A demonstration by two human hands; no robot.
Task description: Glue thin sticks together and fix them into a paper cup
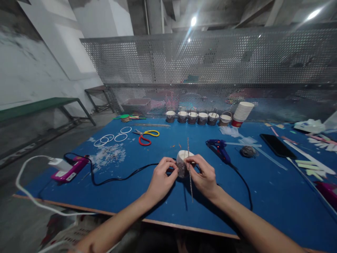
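Observation:
A small white paper cup (182,171), its lower part wrapped in grey-brown material, is between my two hands above the blue table. My left hand (163,175) is closed, thumb and fingertips pinching at the cup's left side. My right hand (204,174) pinches a thin, mottled brown twisted strip (191,188) against the cup's right side; it runs nearly upright, past the cup above and below. What the right fingertips do behind the strip is partly hidden.
Red-and-yellow scissors (144,136), white rings (120,137) and a pink power strip (70,170) lie left. A blue glue gun (219,149), grey yarn ball (248,151) and black phone (277,146) lie right. Behind stand several wrapped cups (192,118) and stacked paper cups (242,113).

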